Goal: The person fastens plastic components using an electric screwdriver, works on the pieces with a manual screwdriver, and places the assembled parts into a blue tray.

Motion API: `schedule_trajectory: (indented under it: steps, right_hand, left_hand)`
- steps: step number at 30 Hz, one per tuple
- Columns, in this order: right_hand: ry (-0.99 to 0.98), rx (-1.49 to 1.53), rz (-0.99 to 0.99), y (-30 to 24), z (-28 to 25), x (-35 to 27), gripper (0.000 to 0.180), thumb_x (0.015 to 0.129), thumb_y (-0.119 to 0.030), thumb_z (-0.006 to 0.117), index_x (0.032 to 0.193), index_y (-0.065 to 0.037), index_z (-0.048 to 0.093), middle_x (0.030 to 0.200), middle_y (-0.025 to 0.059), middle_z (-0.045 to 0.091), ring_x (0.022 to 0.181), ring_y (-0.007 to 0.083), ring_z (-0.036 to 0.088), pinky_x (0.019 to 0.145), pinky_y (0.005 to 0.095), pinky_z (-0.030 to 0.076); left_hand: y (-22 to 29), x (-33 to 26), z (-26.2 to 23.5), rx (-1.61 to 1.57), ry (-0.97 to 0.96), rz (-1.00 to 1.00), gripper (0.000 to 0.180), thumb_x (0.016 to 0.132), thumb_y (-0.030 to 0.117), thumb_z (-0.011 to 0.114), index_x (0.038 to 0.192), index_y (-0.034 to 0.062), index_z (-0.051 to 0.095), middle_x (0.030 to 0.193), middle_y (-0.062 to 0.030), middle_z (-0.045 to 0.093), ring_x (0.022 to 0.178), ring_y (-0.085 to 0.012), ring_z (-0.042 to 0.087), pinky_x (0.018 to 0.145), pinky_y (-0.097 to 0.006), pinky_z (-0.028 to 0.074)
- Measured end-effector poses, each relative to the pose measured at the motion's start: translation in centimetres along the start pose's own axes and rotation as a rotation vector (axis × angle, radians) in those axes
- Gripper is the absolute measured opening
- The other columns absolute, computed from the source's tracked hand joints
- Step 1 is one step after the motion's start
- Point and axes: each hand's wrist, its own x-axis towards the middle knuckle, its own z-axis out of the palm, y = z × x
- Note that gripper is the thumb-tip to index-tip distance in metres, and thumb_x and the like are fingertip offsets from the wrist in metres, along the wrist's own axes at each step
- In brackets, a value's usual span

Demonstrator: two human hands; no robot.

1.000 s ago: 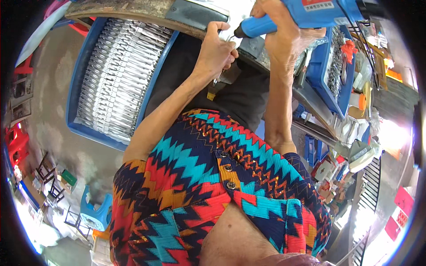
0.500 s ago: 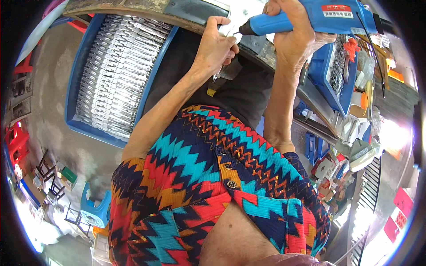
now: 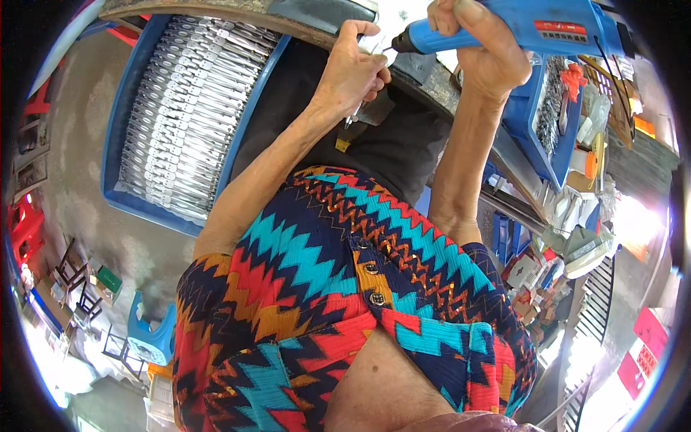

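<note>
At the edge of the workbench, my left hand [image 3: 351,70] is closed on a thin shiny metal part [image 3: 350,119]. Only its ends show past my fingers, so its exact kind is hidden. My right hand [image 3: 493,57] is wrapped round a blue electric screwdriver [image 3: 533,23], which lies nearly level with its black nose toward my left hand. The tool's tip is close to the metal part by my left fingertips; whether they touch I cannot tell. To the left, a blue tray [image 3: 109,169] holds rows of slim silver metal parts [image 3: 191,115].
The worn bench edge [image 3: 216,9] runs across the top. On the right stands a blue bin [image 3: 525,119] of small metal pieces, with an orange-red object [image 3: 573,81] at its rim. A blue stool [image 3: 151,338] stands on the floor at lower left. A black cord [image 3: 612,86] hangs near the screwdriver.
My right hand and the screwdriver have shifted slightly right, and the tool's rear has dipped a little. My left hand has moved only slightly, still holding the metal part.
</note>
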Motion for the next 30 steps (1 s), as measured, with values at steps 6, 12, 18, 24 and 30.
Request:
schedule_trajectory:
  steps: [6,12,18,24,30]
  right_hand:
    - [0.164,-0.030,0.040,0.5,0.1,-0.1,0.016,0.067,-0.007,0.065,0.074,0.001,0.053,0.061,0.0096,0.053,0.042,0.0139,0.047,0.041,0.0237,0.039]
    - [0.445,-0.370,-0.049,0.1,1.5,-0.5,0.016,0.068,-0.009,0.064,0.074,0.003,0.056,0.057,0.0076,0.054,0.044,0.0135,0.050,0.044,0.0239,0.041]
    - [0.466,-0.574,-0.063,0.3,2.5,-0.6,0.009,0.067,-0.004,0.060,0.067,0.003,0.055,0.055,0.0056,0.053,0.045,0.0112,0.049,0.044,0.0227,0.040]
    - [0.275,-1.186,-0.188,-0.7,2.2,-0.8,0.005,0.065,0.001,0.057,0.060,0.001,0.055,0.053,0.0020,0.053,0.042,0.0094,0.048,0.043,0.0231,0.039]
    - [0.586,-0.859,0.168,0.1,4.2,-0.1,0.004,0.062,-0.004,0.061,0.060,-0.001,0.059,0.049,0.0015,0.055,0.044,0.0096,0.052,0.044,0.0237,0.041]
  left_hand:
    - [-0.2,0.0,0.0,0.008,0.001,0.008,0.037,0.084,0.000,0.048,0.116,0.0070,0.031,0.063,-0.0084,0.052,0.046,-0.0061,0.039,0.037,-0.019,0.026]
    - [-0.3,0.2,0.1,0.016,0.012,0.034,0.037,0.084,-0.001,0.047,0.116,0.0074,0.031,0.063,-0.0079,0.052,0.045,-0.0057,0.039,0.037,-0.019,0.025]
    - [-0.2,0.1,0.3,0.034,0.044,0.019,0.036,0.084,0.000,0.047,0.116,0.0089,0.031,0.062,-0.0064,0.052,0.044,-0.0053,0.038,0.036,-0.019,0.026]
    - [-0.6,-0.3,0.7,0.040,0.050,0.010,0.035,0.085,0.000,0.047,0.115,0.0098,0.032,0.062,-0.0058,0.052,0.043,-0.0053,0.038,0.036,-0.019,0.027]
    - [-0.4,-0.2,-0.1,0.049,0.080,-0.007,0.036,0.085,0.000,0.047,0.116,0.0089,0.031,0.061,-0.0062,0.051,0.042,-0.0049,0.036,0.036,-0.019,0.026]
